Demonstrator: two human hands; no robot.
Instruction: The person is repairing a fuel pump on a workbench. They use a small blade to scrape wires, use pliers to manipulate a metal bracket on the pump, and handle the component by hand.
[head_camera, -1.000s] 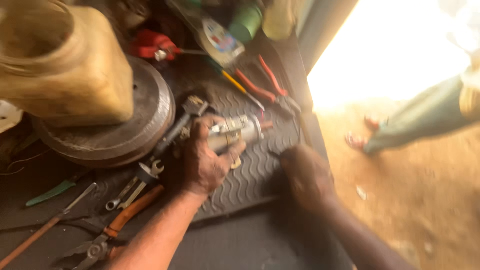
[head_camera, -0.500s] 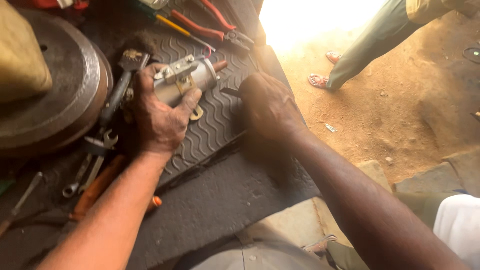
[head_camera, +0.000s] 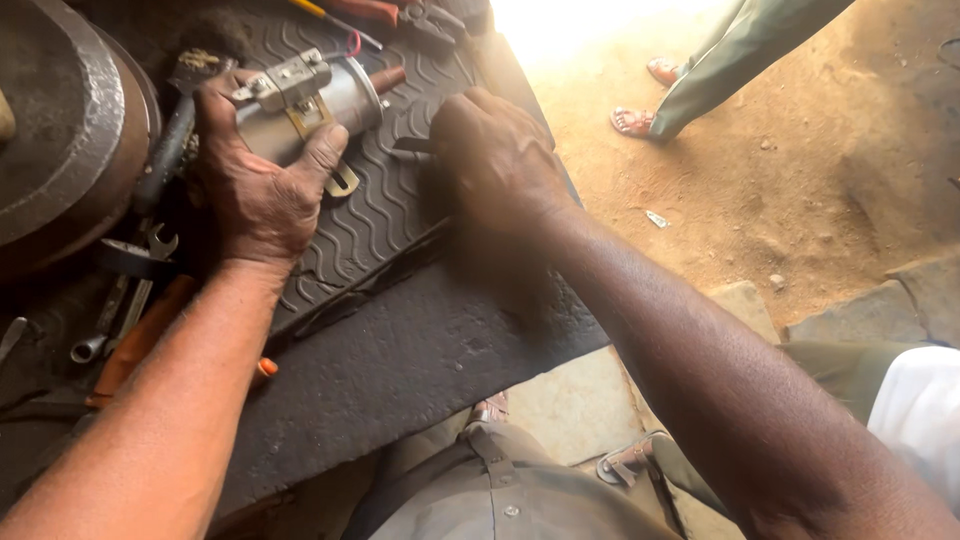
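Note:
My left hand (head_camera: 262, 190) grips a silver cylindrical motor part (head_camera: 318, 98) with a metal terminal block on top and a brown end stub, holding it down on a black wavy-ribbed rubber mat (head_camera: 385, 215). My right hand (head_camera: 498, 155) rests on the mat just right of the part, fingers closed around a small dark tool (head_camera: 412, 146) whose tip points toward the part. A brass bracket pokes out under my left thumb.
A large rusty brake drum (head_camera: 65, 130) lies at the left. Spanners (head_camera: 130, 300) and orange-handled pliers (head_camera: 140, 340) lie beside my left arm. Red-handled pliers (head_camera: 400, 14) lie at the mat's far edge. Another person's sandalled feet (head_camera: 640, 118) stand on the dirt ground.
The view has tilted down and closer. My right hand has moved in next to the motor part and closed on the small tool; my left hand keeps its grip.

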